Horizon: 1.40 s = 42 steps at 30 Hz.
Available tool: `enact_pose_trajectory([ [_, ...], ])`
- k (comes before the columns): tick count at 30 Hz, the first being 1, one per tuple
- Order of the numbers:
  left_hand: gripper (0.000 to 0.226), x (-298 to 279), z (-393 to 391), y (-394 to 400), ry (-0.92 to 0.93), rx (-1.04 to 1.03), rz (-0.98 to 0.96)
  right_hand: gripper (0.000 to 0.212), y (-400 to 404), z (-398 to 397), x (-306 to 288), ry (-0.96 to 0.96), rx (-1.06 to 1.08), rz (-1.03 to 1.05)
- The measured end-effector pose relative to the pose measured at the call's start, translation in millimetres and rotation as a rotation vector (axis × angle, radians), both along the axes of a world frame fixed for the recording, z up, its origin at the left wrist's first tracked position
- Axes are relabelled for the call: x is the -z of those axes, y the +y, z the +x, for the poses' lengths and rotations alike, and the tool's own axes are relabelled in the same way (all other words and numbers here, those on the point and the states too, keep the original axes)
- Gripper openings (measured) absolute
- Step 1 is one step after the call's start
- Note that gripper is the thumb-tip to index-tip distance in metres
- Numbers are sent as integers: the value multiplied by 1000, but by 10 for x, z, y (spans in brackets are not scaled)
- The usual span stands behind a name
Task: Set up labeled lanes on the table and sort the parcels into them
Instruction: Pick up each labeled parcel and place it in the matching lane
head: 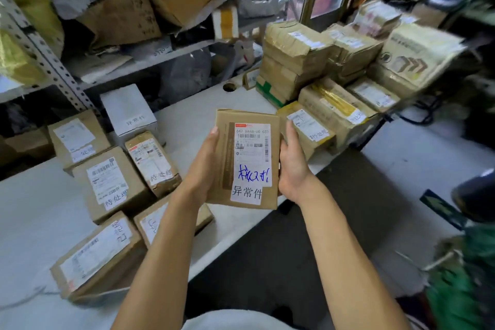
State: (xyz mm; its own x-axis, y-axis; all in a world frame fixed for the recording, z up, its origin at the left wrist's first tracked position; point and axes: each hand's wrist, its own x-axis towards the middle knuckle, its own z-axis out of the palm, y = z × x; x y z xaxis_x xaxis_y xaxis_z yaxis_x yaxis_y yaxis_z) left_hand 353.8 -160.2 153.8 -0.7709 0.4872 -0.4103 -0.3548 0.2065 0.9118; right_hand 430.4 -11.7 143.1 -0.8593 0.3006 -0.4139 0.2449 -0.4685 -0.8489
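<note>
I hold a flat brown parcel (247, 161) above the table's front edge, its shipping label, blue handwriting and a white sticker facing me. My left hand (203, 169) grips its left side, thumb on top. My right hand (293, 163) grips its right edge. On the white table (32, 209) to the left lie several labeled brown parcels (112, 182) in rows. A white folded card (128, 110) with handwritten characters stands behind them. At the right, a stack of taped parcels (321, 72) rests on the table's far end.
Metal shelving (48, 61) with bags and cartons runs behind the table. A round cable hole (229, 86) is in the tabletop. Dark floor (294, 249) lies in front of the table, with green and black items (466, 270) at the right.
</note>
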Motion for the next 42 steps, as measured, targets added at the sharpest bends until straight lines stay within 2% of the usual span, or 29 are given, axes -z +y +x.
enact_pose_trajectory([
  [10, 65, 10, 1036, 1424, 12, 341, 66, 74, 1157, 1459, -26, 34, 315, -8],
  [20, 55, -44, 1774, 2471, 7, 558, 85, 71, 1851, 2476, -5, 66, 634, -36],
  [24, 56, -41, 1908, 2862, 33, 678, 70, 67, 2145, 2670, 38, 50, 724, -45],
  [30, 58, 75, 1944, 3548, 34, 749, 95, 63, 2722, 2770, 131, 56, 793, -58],
  [42, 59, -39, 1798, 5357, -50, 788, 112, 60, 4370, 2671, 49, 63, 911, -40],
])
